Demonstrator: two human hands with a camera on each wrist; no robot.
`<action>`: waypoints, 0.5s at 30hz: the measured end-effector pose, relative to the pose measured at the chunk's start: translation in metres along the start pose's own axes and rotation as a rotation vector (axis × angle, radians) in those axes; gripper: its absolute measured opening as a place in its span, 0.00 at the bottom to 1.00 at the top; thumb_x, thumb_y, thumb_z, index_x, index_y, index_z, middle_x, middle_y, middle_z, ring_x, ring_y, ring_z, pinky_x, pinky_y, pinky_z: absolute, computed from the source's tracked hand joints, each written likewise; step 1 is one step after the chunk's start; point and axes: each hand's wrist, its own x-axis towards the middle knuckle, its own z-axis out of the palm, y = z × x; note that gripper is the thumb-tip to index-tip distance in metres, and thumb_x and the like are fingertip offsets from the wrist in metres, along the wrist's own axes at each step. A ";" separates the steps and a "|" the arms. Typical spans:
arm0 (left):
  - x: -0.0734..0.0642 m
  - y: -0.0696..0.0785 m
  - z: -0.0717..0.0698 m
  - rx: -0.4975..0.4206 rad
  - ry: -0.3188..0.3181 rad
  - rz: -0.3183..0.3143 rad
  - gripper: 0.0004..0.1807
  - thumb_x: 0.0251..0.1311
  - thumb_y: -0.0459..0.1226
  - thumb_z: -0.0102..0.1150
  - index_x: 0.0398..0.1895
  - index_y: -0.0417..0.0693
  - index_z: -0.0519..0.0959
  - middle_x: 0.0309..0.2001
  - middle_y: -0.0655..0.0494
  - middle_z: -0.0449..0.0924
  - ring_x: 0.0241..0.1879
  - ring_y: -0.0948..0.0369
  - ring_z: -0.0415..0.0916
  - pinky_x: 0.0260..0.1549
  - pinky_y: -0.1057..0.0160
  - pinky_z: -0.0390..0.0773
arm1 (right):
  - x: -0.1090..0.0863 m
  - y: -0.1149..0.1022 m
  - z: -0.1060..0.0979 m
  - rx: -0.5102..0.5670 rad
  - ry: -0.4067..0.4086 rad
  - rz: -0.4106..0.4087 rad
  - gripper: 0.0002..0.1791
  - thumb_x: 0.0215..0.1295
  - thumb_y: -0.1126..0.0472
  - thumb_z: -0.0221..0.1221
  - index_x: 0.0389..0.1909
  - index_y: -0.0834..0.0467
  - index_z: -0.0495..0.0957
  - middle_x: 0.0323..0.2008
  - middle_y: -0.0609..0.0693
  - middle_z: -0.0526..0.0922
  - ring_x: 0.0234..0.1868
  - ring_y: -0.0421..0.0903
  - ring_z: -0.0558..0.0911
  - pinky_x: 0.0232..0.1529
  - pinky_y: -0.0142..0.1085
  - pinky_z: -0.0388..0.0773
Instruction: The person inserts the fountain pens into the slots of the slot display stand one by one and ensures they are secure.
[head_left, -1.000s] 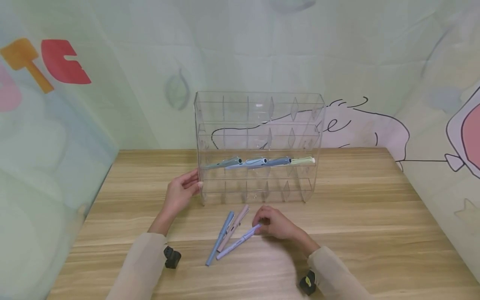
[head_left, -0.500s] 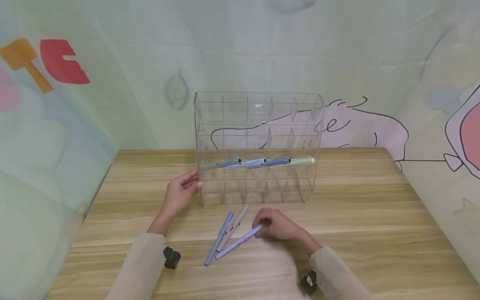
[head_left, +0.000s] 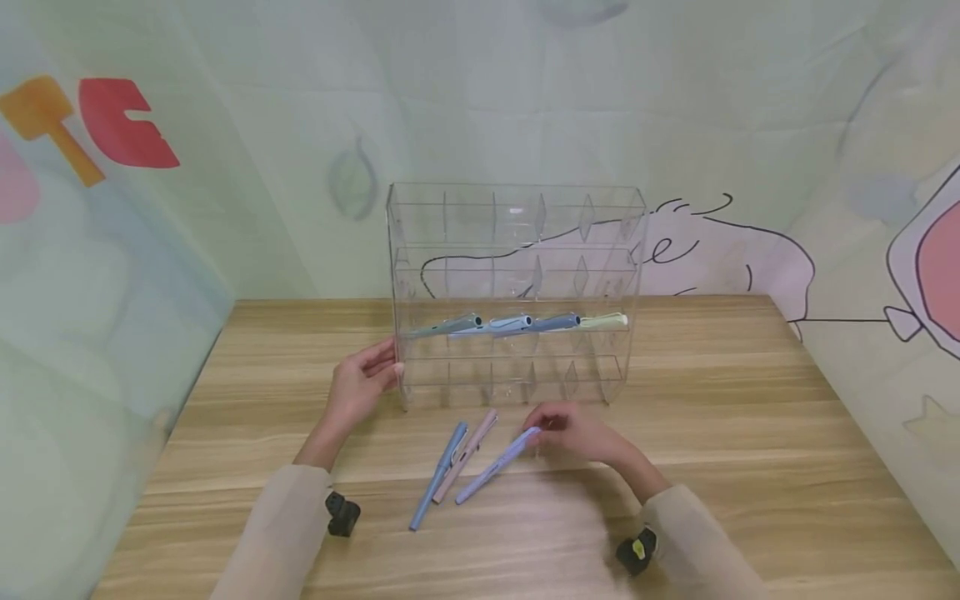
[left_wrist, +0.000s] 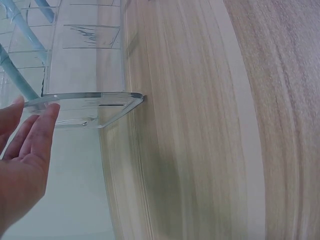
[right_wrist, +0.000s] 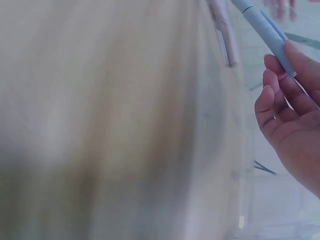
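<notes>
A clear acrylic pen rack [head_left: 517, 287] stands upright on the table. My left hand [head_left: 358, 390] touches its left side panel; in the left wrist view the fingers [left_wrist: 44, 131] lie fairly straight against the panel. My right hand [head_left: 577, 432] pinches a lavender pen [head_left: 495, 467] by its upper end, and the pen slants down toward me. In the right wrist view thumb and fingers grip that pen, which looks pale blue there [right_wrist: 267, 35]. Left of it, a blue pen [head_left: 438, 477] and a dusty pink pen [head_left: 465, 457] lie side by side on the table.
Several pens rest in one row of the rack, among them a grey-green pen [head_left: 450, 326] and a pale yellow-green pen [head_left: 604, 321]. The wooden table [head_left: 720, 433] meets a printed cloth backdrop [head_left: 300, 167] behind the rack.
My right hand has moved right and away from me with the lavender pen, whose lower end has come away from the other two pens. The left hand has stayed at the rack's side.
</notes>
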 end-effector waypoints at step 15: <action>0.001 -0.001 -0.001 0.003 -0.006 -0.007 0.24 0.61 0.29 0.53 0.62 0.37 0.65 0.54 0.36 0.70 0.52 0.48 0.71 0.42 0.70 0.79 | -0.012 -0.013 -0.049 0.165 0.214 0.002 0.07 0.58 0.70 0.59 0.36 0.70 0.76 0.31 0.54 0.78 0.31 0.43 0.77 0.34 0.38 0.82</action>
